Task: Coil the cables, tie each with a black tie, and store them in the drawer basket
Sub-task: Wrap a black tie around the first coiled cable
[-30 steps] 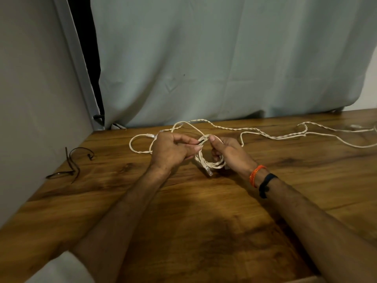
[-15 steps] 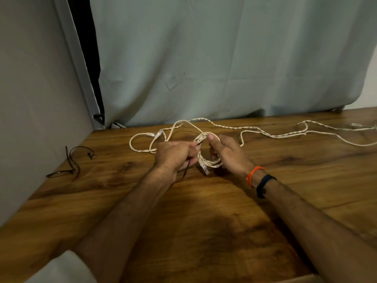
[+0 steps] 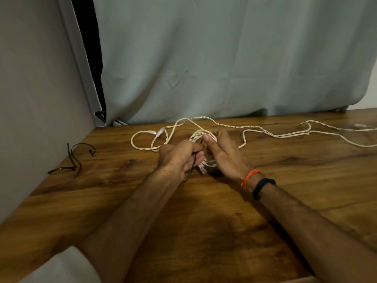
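Note:
A small coil of white cable (image 3: 199,135) stands upright between my two hands near the middle of the wooden table (image 3: 285,201). My right hand (image 3: 226,154) grips the coil, thumb pressed on its top. My left hand (image 3: 179,158) pinches a thin black tie (image 3: 191,170) that runs from the coil down past the palm, its loose end trailing on the table. A plug end (image 3: 202,169) of the coil pokes out below the hands. No drawer basket is in view.
More white twisted cable (image 3: 271,134) lies loose across the back of the table, with loops and connectors (image 3: 158,132) at the left. Spare black ties (image 3: 73,160) lie by the left wall. A grey curtain (image 3: 224,58) hangs behind.
My left hand has drawn back toward me, pulling the black tie out from the coil. The right hand has kept its hold on the coil and shifted slightly nearer.

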